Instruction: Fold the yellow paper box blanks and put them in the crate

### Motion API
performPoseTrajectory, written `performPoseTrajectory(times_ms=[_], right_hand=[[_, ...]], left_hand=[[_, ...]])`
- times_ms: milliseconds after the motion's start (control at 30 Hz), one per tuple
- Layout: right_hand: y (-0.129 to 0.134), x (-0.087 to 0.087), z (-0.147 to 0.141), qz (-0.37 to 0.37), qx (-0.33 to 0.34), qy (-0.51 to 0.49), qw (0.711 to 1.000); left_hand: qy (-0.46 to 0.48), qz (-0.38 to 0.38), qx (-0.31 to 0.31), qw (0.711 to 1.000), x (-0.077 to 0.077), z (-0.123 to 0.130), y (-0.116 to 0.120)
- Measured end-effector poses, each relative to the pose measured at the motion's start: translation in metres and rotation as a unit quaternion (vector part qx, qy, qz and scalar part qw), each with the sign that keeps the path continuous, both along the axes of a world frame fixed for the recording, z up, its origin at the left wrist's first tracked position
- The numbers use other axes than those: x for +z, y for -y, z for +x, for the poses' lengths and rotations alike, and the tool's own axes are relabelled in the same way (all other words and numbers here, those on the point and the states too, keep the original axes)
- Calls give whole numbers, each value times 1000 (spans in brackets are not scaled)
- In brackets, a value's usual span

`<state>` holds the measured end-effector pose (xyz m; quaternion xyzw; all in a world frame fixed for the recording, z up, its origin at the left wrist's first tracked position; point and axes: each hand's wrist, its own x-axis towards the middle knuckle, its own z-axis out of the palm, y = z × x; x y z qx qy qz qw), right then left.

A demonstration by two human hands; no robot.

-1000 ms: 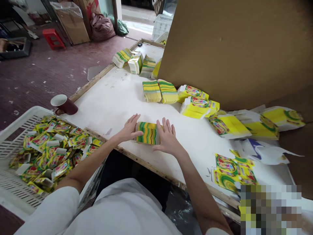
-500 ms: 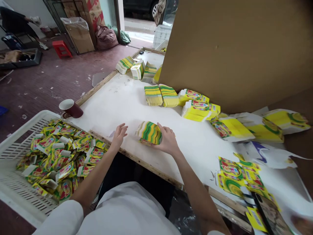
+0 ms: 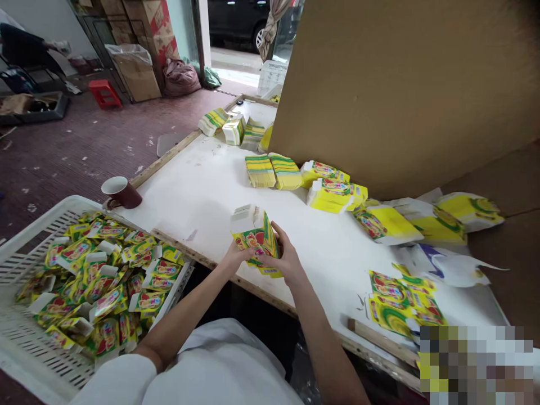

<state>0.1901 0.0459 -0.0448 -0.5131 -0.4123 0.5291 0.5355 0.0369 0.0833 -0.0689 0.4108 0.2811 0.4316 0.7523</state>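
Between my two hands is a stack of flattened yellow-and-green printed cartons [image 3: 256,233], tilted up over the near edge of the white table [image 3: 202,185]. My left hand [image 3: 237,256] grips its lower left side, thumb across the printed face. On the right side my right hand [image 3: 284,256] is wrapped round the stack, thumb on the front and fingers behind. To my left stands a white plastic basket [image 3: 46,219] heaped with small folded cartons [image 3: 105,275] of the same print.
A dark red mug [image 3: 122,193] stands at the table's left edge. More carton stacks [image 3: 337,194] run along a tall cardboard panel [image 3: 379,101]. Loose flat cartons [image 3: 396,298] and a torn wrapper [image 3: 442,264] lie at right. A wooden strip [image 3: 379,343] edges the front.
My left hand has come in from the left and taken hold of the carton stack. The stack has turned from lying on the table to tilted up, printed face toward me.
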Motion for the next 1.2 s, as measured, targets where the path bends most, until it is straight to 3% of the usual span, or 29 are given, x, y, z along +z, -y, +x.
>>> performPoseTrajectory(times_ms=[267, 400, 500, 633, 733, 1000, 1200], right_hand=[[11, 8, -12, -8, -5, -28, 1000], [19, 15, -3, 0, 43, -22, 999], [23, 20, 6, -6, 67, -80, 995], [24, 24, 3, -36, -10, -148, 988], [24, 25, -4, -53, -28, -161, 985], [30, 27, -1, 15, 32, -55, 998], [36, 31, -9, 20, 37, -35, 998]], left_hand=[[14, -35, 15, 999, 27, 1, 3], [48, -86, 21, 995, 33, -6, 5], [97, -145, -4, 985, 34, -16, 8], [128, -171, -32, 976, 33, -29, 15], [133, -176, -59, 974, 29, -37, 18], [98, -229, -125, 960, 18, -55, 24], [46, -253, -111, 960, 22, -61, 31]])
